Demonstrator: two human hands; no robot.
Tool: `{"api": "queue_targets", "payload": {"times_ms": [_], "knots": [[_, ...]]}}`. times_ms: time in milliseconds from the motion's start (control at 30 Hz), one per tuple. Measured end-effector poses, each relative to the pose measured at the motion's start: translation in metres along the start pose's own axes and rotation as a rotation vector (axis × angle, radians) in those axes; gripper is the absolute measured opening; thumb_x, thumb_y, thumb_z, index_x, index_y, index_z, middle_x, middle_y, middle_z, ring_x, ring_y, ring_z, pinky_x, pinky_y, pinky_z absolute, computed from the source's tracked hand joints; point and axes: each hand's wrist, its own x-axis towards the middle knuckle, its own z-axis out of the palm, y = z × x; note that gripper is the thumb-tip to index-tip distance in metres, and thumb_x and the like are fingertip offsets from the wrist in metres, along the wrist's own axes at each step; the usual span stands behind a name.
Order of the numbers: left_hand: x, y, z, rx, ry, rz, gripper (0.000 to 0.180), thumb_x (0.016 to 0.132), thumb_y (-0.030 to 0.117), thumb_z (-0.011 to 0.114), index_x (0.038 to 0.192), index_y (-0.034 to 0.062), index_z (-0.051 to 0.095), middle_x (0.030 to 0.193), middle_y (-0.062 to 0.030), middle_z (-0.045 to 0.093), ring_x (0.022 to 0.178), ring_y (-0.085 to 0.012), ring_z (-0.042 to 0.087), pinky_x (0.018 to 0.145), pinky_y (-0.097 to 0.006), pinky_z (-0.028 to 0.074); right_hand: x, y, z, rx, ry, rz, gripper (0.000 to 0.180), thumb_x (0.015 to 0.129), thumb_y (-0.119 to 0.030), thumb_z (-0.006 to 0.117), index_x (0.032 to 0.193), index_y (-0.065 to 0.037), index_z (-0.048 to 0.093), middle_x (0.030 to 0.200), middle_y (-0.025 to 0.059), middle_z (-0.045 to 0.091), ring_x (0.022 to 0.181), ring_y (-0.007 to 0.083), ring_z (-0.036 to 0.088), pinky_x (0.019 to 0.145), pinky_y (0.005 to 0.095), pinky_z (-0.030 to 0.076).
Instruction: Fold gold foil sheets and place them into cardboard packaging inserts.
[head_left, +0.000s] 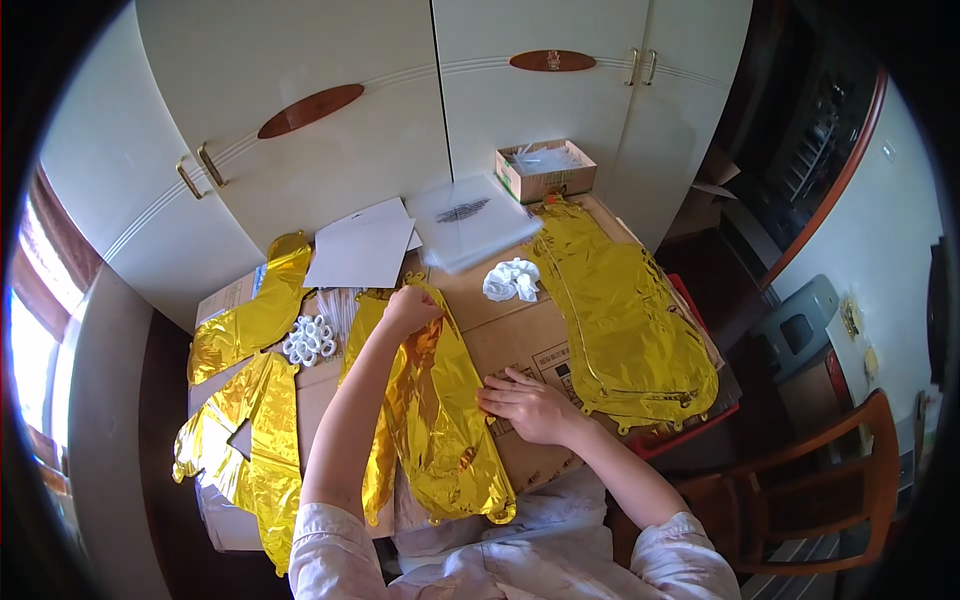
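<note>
Gold foil balloons, flat and uninflated, lie over cardboard in front of me. My left hand (410,310) is closed at the upper part of the middle foil balloon (445,410), its fingers apparently pinching the foil. My right hand (532,405) lies with fingers stretched out, the tips at this balloon's right edge. At the right rests a stack of wide gold foil balloons (630,310). To the left are a curved foil balloon (245,325) and another one with a hole in it (265,430). A pile of small white rings (310,341) sits beside thin clear straws (340,308).
White paper sheets (360,250) and a stack of clear plastic bags (468,215) lie at the back. Behind them stands an open cardboard box (547,182) with clear plastic pieces. Crumpled white material (511,280) lies mid-table. A wooden chair (815,490) is at the right, white cabinets (330,50) behind.
</note>
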Motion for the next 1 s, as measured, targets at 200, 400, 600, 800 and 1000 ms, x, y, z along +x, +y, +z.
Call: {"api": "queue_targets", "payload": {"times_ms": [200, 400, 600, 800, 1000], "knots": [[0.005, -0.001, 0.003, 0.059, -0.002, -0.027, 0.028, 0.067, 0.034, 0.076, 0.082, 0.0098, 0.073, 0.089, -0.01, 0.071, 0.089, -0.0256, 0.067, 0.078, -0.038, 0.054, -0.008, -0.009, -0.006, -0.013, 0.042, -0.029, 0.03, 0.083, -0.006, 0.054, 0.108, -0.005, 0.072, 0.12, 0.0087, 0.067, 0.124, 0.0237, 0.056, 0.11, 0.0458, 0.038], [-0.018, 0.008, 0.005, 0.266, 0.328, 0.097, 0.03, 0.073, 0.032, 0.072, 0.095, 0.0128, 0.068, 0.098, -0.0082, 0.065, 0.1, -0.0257, 0.061, 0.086, -0.041, 0.048, -0.008, -0.01, -0.004, 0.012, 0.04, -0.019, 0.031, 0.082, -0.005, 0.055, 0.108, -0.007, 0.072, 0.119, 0.0072, 0.068, 0.123, 0.0228, 0.057, 0.11, 0.0452, 0.038], [-0.145, 0.067, 0.022, 0.53, 0.082, 0.661, 0.029, 0.087, 0.028, 0.062, 0.107, 0.007, 0.064, 0.111, -0.0113, 0.063, 0.107, -0.0287, 0.059, 0.095, -0.048, 0.043, -0.015, -0.008, -0.007, 0.015, 0.087, -0.011, 0.028, 0.082, -0.006, 0.057, 0.105, -0.006, 0.073, 0.117, 0.0072, 0.068, 0.122, 0.0223, 0.057, 0.11, 0.0444, 0.039], [-0.183, 0.048, 0.045, 0.471, 0.219, 0.76, 0.042, 0.091, 0.032, 0.058, 0.117, -0.0001, 0.061, 0.126, -0.0146, 0.06, 0.117, -0.0274, 0.058, 0.095, -0.047, 0.043, -0.011, -0.009, -0.006, 0.038, 0.041, 0.003, 0.027, 0.082, -0.007, 0.057, 0.105, -0.006, 0.072, 0.118, 0.0082, 0.068, 0.123, 0.0222, 0.056, 0.109, 0.0451, 0.039], [-0.167, 0.056, 0.038, 0.583, 0.203, 0.634, 0.048, 0.087, 0.036, 0.061, 0.117, -0.0014, 0.06, 0.125, -0.0151, 0.06, 0.098, -0.0246, 0.061, 0.075, -0.041, 0.047, -0.011, -0.009, -0.007, 0.05, 0.026, 0.006, 0.03, 0.081, -0.006, 0.057, 0.108, -0.008, 0.072, 0.118, 0.0076, 0.068, 0.123, 0.0222, 0.056, 0.109, 0.0447, 0.04]]}}
